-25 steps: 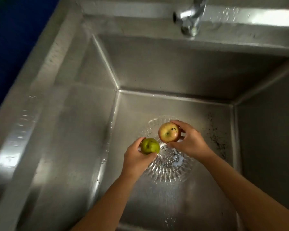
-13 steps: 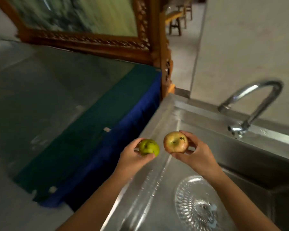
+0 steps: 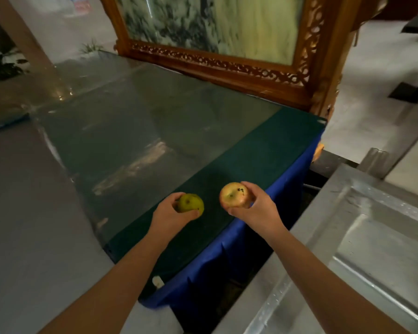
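The sink (image 3: 362, 213) shows only its steel rim and a wet ledge at the right. Its basin is out of view, so its contents cannot be told.

The left hand (image 3: 169, 216) grasps a green apple (image 3: 191, 202) between thumb and fingers. The right hand (image 3: 257, 209) grasps a red apple (image 3: 234, 195) with dark spots in the same way. Both apples hang in the air, a little apart, over the near right part of the table (image 3: 263, 153), just left of the sink.

The table wears a green cloth under a clear sheet (image 3: 131, 131), and a blue skirt (image 3: 229, 251) hangs from its edge. Behind it stands a carved wood frame (image 3: 215, 66) round a marbled slab (image 3: 215, 22). A pale floor (image 3: 372, 68) lies beyond, and a plant (image 3: 0, 63) shows far left.
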`<state>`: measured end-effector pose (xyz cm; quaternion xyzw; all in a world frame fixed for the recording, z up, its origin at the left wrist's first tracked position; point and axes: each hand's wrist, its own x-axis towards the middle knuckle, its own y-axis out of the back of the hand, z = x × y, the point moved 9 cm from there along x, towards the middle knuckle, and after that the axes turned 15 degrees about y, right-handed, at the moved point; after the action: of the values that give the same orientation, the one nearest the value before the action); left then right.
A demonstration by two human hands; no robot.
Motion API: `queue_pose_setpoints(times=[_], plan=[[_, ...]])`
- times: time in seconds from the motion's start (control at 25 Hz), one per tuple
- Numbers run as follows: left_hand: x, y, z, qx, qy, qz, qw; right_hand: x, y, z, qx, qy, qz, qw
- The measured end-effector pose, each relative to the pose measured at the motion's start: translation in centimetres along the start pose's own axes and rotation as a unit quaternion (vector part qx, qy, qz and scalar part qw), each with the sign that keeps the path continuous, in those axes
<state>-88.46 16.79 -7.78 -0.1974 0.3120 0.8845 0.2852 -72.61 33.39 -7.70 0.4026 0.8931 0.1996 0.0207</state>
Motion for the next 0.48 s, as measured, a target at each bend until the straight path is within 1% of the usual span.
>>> queue_pose_setpoints(times=[0.24, 0.4, 0.48], plan=[[5.3, 1.3, -1.2, -0.007, 0.001, 0.007, 1.0, 4.3, -6.1, 1.4, -0.077, 0.012, -0.057, 0.995], [6.4, 1.2, -2.4, -0.029, 0.021, 0.004, 0.999, 4.7, -6.9, 2.4, -0.091, 0.006, -0.068, 0.994], [6.5, 1.3, -2.5, -0.014, 0.024, 0.005, 1.0, 4.5, -7.1, 2.5, -0.09, 0.006, -0.08, 0.993]])
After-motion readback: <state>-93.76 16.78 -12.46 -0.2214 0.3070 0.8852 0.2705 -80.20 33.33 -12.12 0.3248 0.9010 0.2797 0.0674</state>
